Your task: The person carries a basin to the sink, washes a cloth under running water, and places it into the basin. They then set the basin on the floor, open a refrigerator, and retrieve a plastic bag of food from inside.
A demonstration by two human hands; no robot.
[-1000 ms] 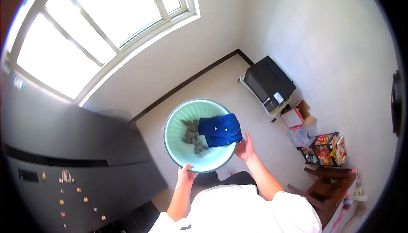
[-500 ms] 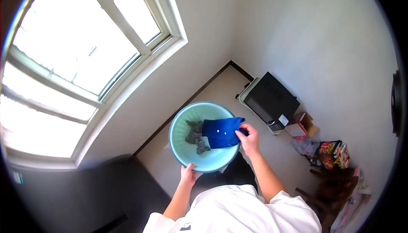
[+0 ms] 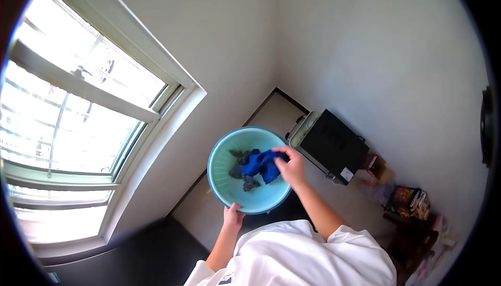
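A light teal plastic basin (image 3: 224, 184) is held in front of my body, tilted so that I see into it. My left hand (image 3: 233, 216) is closed on its near rim, thumb over the edge. Inside, a crumpled blue cloth (image 3: 253, 164) lies bunched up beside and partly over a dark grey, fuzzy-looking cloth (image 3: 250, 183). Over the basin's right side, my right hand (image 3: 290, 166) is closed on the right end of the blue cloth; some fingertips are hidden by the hand.
A black appliance (image 3: 334, 147) stands on the floor against the wall, with a cardboard box (image 3: 378, 168) and bags of packets (image 3: 412, 202) past it. At lower right is a dark wooden chair (image 3: 412, 241). A window (image 3: 78, 103) fills the left; a dark surface (image 3: 141, 257) lies below it.
The blue cloth, spread fairly flat before, is now crumpled lower in the basin. My right hand has moved left over the basin with it. The head view has shifted.
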